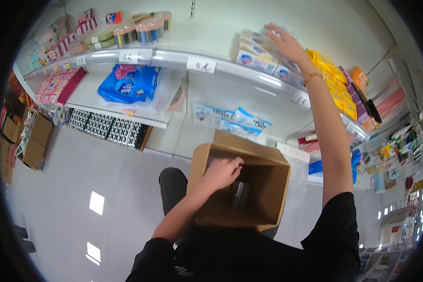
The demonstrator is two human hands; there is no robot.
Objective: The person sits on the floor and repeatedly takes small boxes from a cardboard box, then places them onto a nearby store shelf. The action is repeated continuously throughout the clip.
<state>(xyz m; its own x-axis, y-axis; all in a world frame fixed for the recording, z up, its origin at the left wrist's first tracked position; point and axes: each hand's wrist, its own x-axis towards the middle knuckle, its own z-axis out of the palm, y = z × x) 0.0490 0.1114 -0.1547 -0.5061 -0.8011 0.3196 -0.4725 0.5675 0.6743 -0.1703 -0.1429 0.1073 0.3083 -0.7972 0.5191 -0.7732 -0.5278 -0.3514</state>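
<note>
My right hand (285, 44) reaches up to the shelf, at the back of several white boxed packs (256, 53) with blue emblems. Something in clear wrap shows by its fingers, but its grip on it is unclear. Below, an open cardboard box (268, 197) stands before my body, its flaps raised. My left hand (224, 172) is over the left part of the box opening with curled fingers; whether they hold anything cannot be made out. Deep inside the box lies a small pale pack (240, 194), partly in shadow.
Yellow packets (333, 84) stand right of the white packs, beside my right forearm. A price-tagged shelf edge (229, 67) runs across the view. On the lower shelves lie a blue plastic pack (128, 84) and blue-and-white bags (241, 121). Another carton (38, 141) stands on the floor at left.
</note>
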